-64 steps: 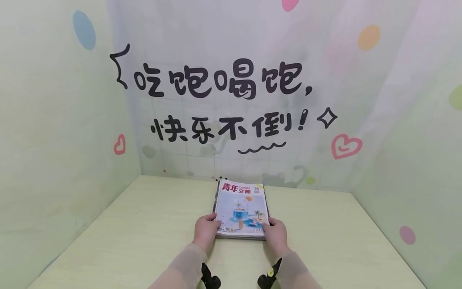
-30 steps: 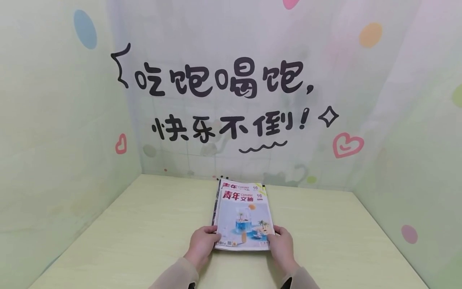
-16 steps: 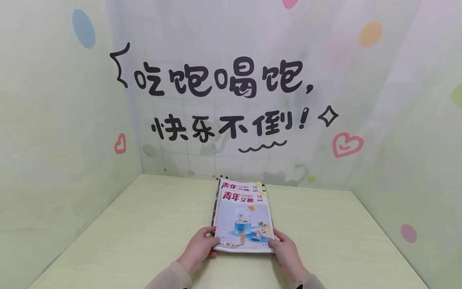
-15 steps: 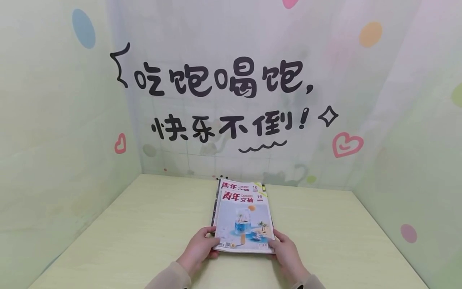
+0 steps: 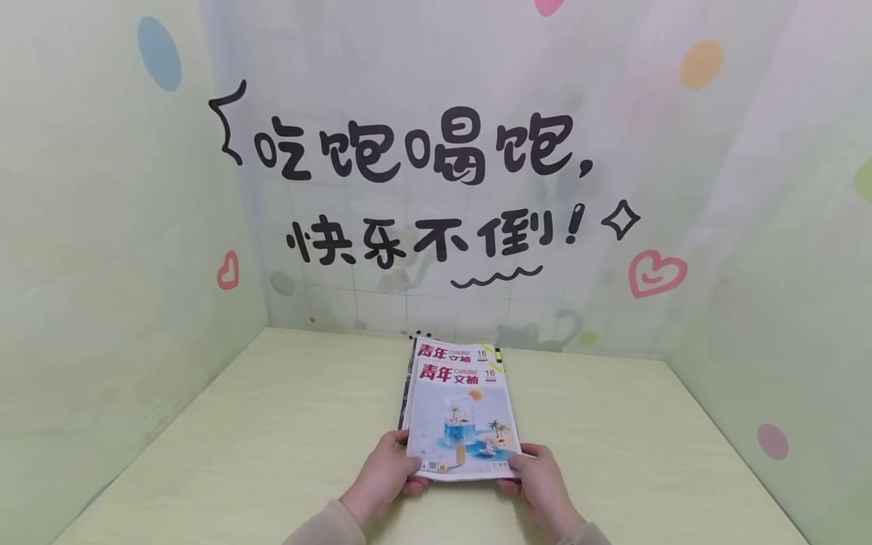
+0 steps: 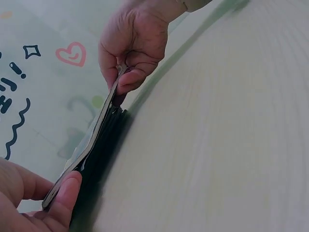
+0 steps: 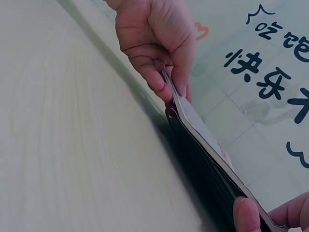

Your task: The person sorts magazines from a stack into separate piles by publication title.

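Observation:
A magazine point(image 5: 465, 420) with a pale blue cover, red Chinese title and beach picture lies over a stack, offset toward me. Behind it shows the top of another magazine point(image 5: 436, 353) with a matching cover. My left hand point(image 5: 383, 471) pinches the upper magazine at its near left corner, thumb on the cover and fingers beneath. At the near right corner, my right hand point(image 5: 545, 484) holds it the same way. In the left wrist view, the magazine's near edge point(image 6: 99, 126) bends between both hands, raised off the dark stack point(image 6: 104, 145) underneath.
A pale wood-grain table point(image 5: 272, 424) carries the stack near its back edge. Light walls enclose it on three sides; the back wall point(image 5: 381, 303) bears black Chinese lettering, and coloured dots and hearts decorate the walls.
The upper magazine has slid toward me off the stack, uncovering the title of the one below. Both hands have come nearer with it, their fingers now showing under its near edge.

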Demonstrator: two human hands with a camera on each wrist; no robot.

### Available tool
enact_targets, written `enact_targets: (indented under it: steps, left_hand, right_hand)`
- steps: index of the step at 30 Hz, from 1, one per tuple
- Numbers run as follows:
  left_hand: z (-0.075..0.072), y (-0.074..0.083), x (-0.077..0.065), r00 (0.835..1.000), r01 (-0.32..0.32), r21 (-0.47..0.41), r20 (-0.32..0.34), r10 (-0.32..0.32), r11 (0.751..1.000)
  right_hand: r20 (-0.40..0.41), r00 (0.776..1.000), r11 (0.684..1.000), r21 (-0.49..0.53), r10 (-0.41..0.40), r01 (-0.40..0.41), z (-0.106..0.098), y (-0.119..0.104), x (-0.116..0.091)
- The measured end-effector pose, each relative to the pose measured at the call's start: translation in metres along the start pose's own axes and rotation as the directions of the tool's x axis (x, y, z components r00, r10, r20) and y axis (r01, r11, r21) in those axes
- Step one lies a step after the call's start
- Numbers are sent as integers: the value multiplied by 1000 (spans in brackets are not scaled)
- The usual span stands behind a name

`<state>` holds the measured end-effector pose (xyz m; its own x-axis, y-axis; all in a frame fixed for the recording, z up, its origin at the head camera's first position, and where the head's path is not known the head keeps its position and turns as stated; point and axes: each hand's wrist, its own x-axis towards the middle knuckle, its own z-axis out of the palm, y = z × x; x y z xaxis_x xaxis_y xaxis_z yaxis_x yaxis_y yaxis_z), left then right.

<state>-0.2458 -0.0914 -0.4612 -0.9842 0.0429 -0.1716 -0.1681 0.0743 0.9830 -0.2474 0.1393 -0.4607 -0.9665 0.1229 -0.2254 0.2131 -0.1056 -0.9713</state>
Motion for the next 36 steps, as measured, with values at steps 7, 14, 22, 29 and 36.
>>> enact_targets:
  steps: [7, 14, 22, 29, 36]
  left_hand:
    - [-1, 0, -12, 999, 49, -34, 18, -49, 998]
    - [0, -7, -20, 999, 44, -36, 23, -43, 998]
    - [3, -8, -23, 999, 46, -24, 1, -46, 999]
    - [12, -9, -22, 999, -21, -87, 35, 24, 996]
    - [37, 0, -14, 998, -44, -120, 37, 49, 992]
  right_hand:
    - [49, 997, 997, 42, 63, -65, -8, 1, -6]
    - [30, 999, 989, -150, 27, -22, -12, 5, -13]
    - [0, 1000, 979, -204, -22, 22, -11, 4, -20]
    - [-1, 997, 995, -70, -76, 76, -19, 4, -23]
    - [-44, 998, 998, 39, -46, 47, -43, -2, -12]
